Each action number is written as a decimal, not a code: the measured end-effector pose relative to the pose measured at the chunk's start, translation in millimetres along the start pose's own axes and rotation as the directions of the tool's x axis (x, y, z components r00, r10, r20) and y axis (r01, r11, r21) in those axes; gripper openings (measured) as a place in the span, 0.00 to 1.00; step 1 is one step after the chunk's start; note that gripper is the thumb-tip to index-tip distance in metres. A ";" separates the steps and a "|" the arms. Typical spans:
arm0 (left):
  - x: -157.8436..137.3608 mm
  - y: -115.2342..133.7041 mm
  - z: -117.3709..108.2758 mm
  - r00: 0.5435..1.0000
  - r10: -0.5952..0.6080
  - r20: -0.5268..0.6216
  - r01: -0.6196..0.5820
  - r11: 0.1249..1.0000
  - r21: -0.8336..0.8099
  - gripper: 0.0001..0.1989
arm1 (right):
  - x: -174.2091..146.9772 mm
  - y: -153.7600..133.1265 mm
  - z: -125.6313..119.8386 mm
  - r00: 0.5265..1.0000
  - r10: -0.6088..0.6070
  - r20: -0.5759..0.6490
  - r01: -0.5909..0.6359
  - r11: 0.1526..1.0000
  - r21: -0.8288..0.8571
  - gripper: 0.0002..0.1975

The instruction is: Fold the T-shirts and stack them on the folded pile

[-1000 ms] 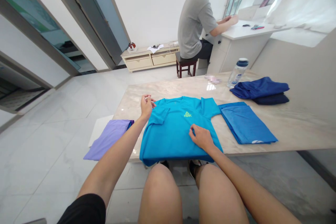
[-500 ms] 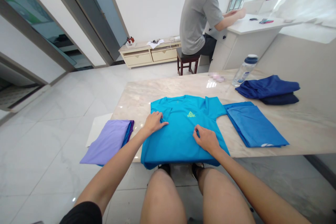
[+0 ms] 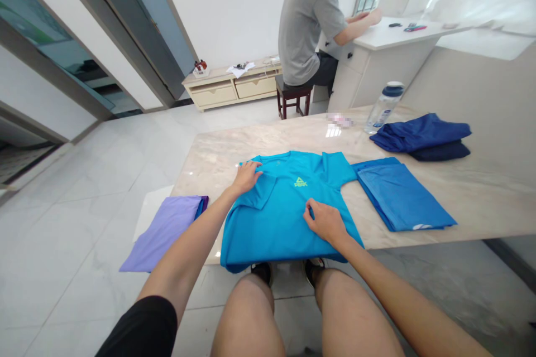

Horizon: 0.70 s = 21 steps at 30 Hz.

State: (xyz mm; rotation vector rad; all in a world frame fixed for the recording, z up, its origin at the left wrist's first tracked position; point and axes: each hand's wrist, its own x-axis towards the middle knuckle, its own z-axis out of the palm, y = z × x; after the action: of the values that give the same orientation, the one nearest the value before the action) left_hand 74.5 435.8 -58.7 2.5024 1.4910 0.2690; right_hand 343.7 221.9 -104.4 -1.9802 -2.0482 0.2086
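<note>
A bright blue T-shirt with a small yellow-green logo lies front up on the marble-patterned table, its hem hanging over the near edge. The left sleeve is folded inward over the chest, while the right one points outward. My left hand rests at the shirt's left shoulder, fingers stretched and apart. Over the lower right of the shirt front is my right hand, its fingers curled and thumb near the index finger. No cloth shows bunched in it.
Left of the shirt, a folded lilac garment overhangs the table edge. On the right are a folded blue garment, dark blue clothing and a clear bottle. Beyond the table, a person sits on a stool at a white counter.
My left hand has moved up and left from the sleeve to the shoulder, and its fingers have spread. More of the folded sleeve shows. My right hand has stayed nearly in place.
</note>
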 end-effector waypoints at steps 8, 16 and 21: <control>29.2 -5.4 15.3 0.999 -0.018 0.050 0.017 0.999 0.029 0.07 | 2.5 -0.2 0.8 0.999 0.021 0.026 -0.021 1.000 0.016 0.13; 1.0 16.0 30.5 0.981 -0.075 -0.179 0.073 0.997 -0.019 0.21 | 2.4 -2.3 -3.7 0.998 0.027 0.052 -0.028 0.999 0.015 0.14; -81.1 25.3 62.6 0.993 0.079 -0.090 -0.076 0.997 0.033 0.30 | 1.8 -2.0 -0.4 1.000 0.009 0.013 -0.009 1.000 0.014 0.12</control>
State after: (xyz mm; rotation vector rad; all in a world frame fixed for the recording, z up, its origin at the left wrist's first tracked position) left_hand 74.4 346.8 -115.5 2.6081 1.4425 0.3813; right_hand 341.8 223.6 -103.2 -1.9852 -2.0408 0.2374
